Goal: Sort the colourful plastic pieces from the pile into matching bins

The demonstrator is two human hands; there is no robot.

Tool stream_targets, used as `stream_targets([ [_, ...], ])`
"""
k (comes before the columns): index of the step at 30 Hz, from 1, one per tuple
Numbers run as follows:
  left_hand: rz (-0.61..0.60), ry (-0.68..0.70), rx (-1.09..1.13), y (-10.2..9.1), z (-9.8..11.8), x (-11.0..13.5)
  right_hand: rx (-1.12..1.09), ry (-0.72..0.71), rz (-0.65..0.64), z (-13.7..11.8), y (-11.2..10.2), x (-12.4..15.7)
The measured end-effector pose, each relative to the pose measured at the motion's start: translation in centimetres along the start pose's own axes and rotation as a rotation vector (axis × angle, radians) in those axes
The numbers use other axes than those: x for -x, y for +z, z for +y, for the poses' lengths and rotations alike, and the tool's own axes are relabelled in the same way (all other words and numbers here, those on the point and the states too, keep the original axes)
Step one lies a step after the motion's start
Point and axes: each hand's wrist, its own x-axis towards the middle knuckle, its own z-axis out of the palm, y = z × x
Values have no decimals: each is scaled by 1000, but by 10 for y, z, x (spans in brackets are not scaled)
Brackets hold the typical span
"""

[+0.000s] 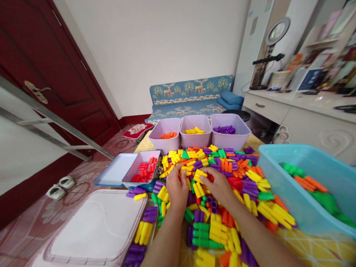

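My right hand (219, 185) pinches a yellow piece of joined, finger-shaped plastic tubes (199, 175) between thumb and fingers, just above a big mixed pile. My left hand (177, 189) is beside it, fingers curled down into the pile and thumb drawn in; what its fingertips hold is hidden. Another yellow tube piece (187, 169) lies against the left thumb and index finger. Around both hands spread yellow, purple, green, orange and red tube pieces, such as a green cluster (205, 237) in front and purple tubes (249, 188) at the right.
Three lilac bins stand behind the pile, holding orange (169, 135), yellow (194, 131) and purple pieces (224, 129). At left, a smaller box (126, 177) contains red pieces, near a white lid (94, 226). A large blue tub (303, 148) borders the right side.
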Motion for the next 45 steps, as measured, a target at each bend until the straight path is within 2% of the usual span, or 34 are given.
stream_targets([
  [23, -37, -36, 24, 0, -1, 0, -7, -9, -5, 2, 1, 1],
  [27, -52, -24, 64, -1, 0, -1, -3, -39, 67, 4, 3, 0],
  [30, -67, -18, 71, -1, 1, -1, 95, -99, 174, 4, -1, -2],
  [32, -65, -18, 60, -2, 2, -1, 195, -110, 198, 3, -7, -3],
  [36, -42, -1, 29, -3, 5, -2, 394, -49, 71, -3, -22, -4],
  [40, -28, 49, 11, -6, 10, -3, 456, -83, -56, -8, -28, -4],
  [45, -122, 137, -43, -5, 14, -1, 344, -101, -12, -7, -25, -5],
])
